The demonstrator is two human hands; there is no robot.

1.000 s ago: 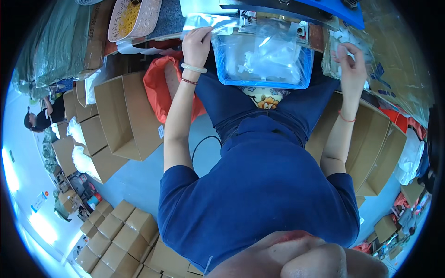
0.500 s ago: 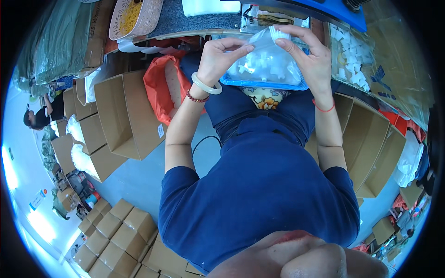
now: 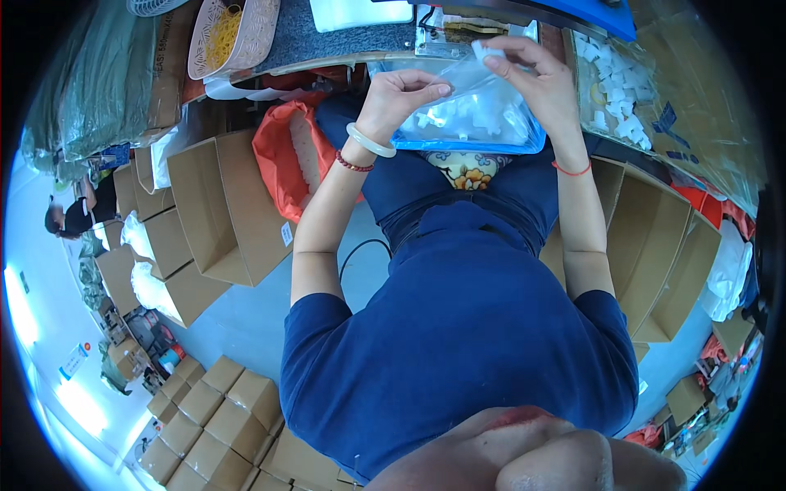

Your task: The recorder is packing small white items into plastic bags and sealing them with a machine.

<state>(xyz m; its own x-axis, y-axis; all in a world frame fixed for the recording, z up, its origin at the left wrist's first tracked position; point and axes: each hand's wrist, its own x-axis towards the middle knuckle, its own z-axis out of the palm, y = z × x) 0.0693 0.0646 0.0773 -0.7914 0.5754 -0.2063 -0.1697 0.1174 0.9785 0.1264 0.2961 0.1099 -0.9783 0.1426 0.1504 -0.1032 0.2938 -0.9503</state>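
Observation:
Between my hands stretches a thin clear plastic bag (image 3: 468,79). My left hand (image 3: 401,96) is closed, its thumb and fingers pinching the bag's left edge. Thumb and fingertips of my right hand (image 3: 540,86) close on a small white piece (image 3: 486,52) at the bag's upper right; its exact kind is too small to make out. Whether that piece lies inside the plastic or against it, I cannot tell. Just below both hands a blue tray (image 3: 491,150) rests at my lap, holding several white plastic pieces (image 3: 463,116) partly veiled by the bag.
More white pieces (image 3: 618,90) fill a container at the right. A pale basket (image 3: 260,37) with yellow bands stands at the back left. An orange-red sack (image 3: 274,159) sits left of my legs, and open cardboard boxes (image 3: 201,196) flank me. A person (image 3: 94,204) is far left.
My right hand has moved slightly up and left with the white piece, which shows smaller now. My left hand has shifted a little right, still pinching the bag.

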